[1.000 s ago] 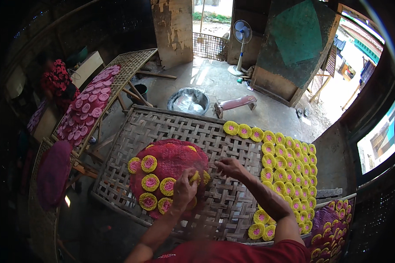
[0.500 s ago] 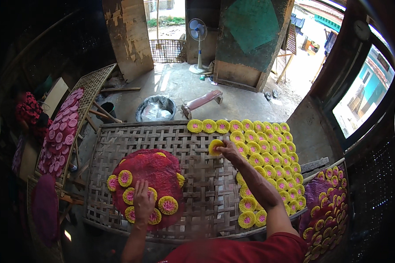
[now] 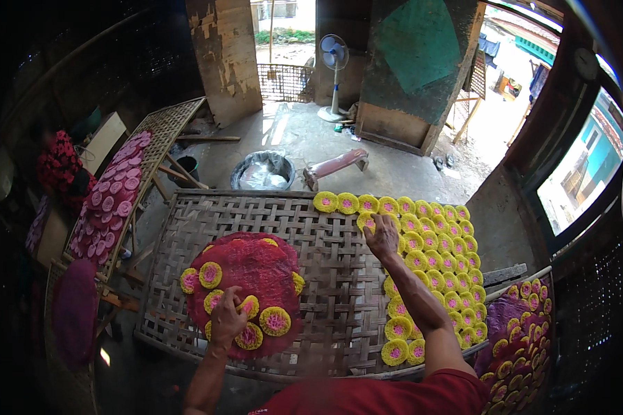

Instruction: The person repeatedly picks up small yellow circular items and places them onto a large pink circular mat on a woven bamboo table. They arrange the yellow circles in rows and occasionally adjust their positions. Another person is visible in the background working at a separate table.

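Landmark: grey-brown woven bamboo rack [image 3: 325, 277]. Right hand [image 3: 382, 235] is near its far edge, right of centre, fingers bent over a round yellow-rimmed, pink-centred stringy disc [image 3: 366, 221] at the left end of a row; can't tell if they're pinching or just touching. Left hand [image 3: 227, 318] is over the rack's left half, fingers part-spread and down at a second disc of the same kind [image 3: 250, 306], which lies on a dark red, roughly round, thin sheet [image 3: 263, 266]; grip not readable there either. More such discs [image 3: 275, 321] sit around the sheet's rim. Tight rows of matching discs [image 3: 429, 260] cover the rack's right end. Low pinkish-brown bench [image 3: 336, 164] stands beyond its far edge.

Handling, my read: discs look light, fairly stiff, probably fragile; stringy texture could shed or crack. Take by the outer rim, thumb opposite fingers, keep flat, no squeezing the pink middle. Might cling to the sheet, so peel, don't yank
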Action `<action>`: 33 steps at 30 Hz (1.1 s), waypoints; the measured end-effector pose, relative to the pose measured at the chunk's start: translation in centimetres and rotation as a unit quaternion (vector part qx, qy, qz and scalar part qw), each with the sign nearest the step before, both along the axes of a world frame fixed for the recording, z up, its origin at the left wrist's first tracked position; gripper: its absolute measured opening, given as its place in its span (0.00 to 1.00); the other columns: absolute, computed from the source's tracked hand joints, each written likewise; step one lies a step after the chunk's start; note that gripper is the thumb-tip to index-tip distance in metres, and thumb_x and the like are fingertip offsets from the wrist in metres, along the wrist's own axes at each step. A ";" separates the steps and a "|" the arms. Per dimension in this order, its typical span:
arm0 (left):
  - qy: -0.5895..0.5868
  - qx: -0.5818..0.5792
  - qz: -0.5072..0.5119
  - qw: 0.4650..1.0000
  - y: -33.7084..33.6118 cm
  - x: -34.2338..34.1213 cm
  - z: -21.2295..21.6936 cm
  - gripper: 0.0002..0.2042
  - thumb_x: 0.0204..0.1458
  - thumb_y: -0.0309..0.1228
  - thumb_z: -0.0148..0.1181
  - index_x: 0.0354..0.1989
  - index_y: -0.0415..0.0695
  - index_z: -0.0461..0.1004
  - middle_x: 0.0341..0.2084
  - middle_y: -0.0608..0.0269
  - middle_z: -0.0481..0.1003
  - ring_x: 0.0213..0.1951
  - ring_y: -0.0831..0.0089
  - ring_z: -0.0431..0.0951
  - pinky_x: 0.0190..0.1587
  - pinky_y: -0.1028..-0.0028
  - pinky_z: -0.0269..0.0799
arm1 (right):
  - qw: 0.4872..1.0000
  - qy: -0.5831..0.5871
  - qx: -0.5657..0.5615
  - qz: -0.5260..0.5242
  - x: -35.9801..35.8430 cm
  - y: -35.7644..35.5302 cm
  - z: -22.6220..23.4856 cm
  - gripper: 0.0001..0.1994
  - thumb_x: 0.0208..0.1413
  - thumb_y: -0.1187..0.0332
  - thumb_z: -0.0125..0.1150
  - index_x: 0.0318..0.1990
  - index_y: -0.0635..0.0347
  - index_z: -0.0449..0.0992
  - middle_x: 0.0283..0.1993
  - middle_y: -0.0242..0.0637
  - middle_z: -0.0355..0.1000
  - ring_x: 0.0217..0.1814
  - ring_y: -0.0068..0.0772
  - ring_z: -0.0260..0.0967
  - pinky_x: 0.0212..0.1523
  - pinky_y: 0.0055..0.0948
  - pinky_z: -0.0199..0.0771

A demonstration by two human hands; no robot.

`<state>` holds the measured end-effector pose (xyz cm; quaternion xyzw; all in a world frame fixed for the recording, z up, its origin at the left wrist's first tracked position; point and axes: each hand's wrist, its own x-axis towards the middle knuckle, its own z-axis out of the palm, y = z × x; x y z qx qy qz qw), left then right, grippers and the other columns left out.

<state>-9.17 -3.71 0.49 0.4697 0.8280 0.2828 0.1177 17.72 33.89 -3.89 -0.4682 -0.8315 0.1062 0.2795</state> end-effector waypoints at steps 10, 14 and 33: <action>-0.156 0.146 -0.182 0.960 3.6 9.9 3.1 0.26 0.48 0.24 0.69 0.58 0.42 0.70 0.42 0.53 0.76 0.45 0.56 0.80 0.49 0.63 0.77 | 0.501 0.295 -0.793 0.182 -2.8 -18.4 3.3 0.26 0.70 0.46 0.54 0.57 0.62 0.74 0.46 0.38 0.79 0.43 0.32 0.80 0.42 0.35 0.83; -0.026 0.152 -0.107 0.982 2.9 8.6 1.0 0.29 0.46 0.26 0.71 0.59 0.36 0.72 0.52 0.50 0.74 0.58 0.52 0.74 0.62 0.59 0.70 | 0.649 0.327 -0.662 0.181 -2.5 -13.1 1.3 0.19 0.63 0.59 0.65 0.52 0.65 0.75 0.45 0.40 0.78 0.41 0.31 0.80 0.39 0.30 0.84; -0.124 0.066 0.018 0.990 0.5 7.8 1.3 0.12 0.51 0.28 0.68 0.43 0.42 0.74 0.35 0.52 0.81 0.39 0.52 0.83 0.40 0.58 0.79 | 0.996 0.005 0.069 0.058 -4.8 -4.1 0.7 0.18 0.58 0.58 0.65 0.50 0.60 0.78 0.48 0.46 0.76 0.53 0.50 0.75 0.53 0.47 0.73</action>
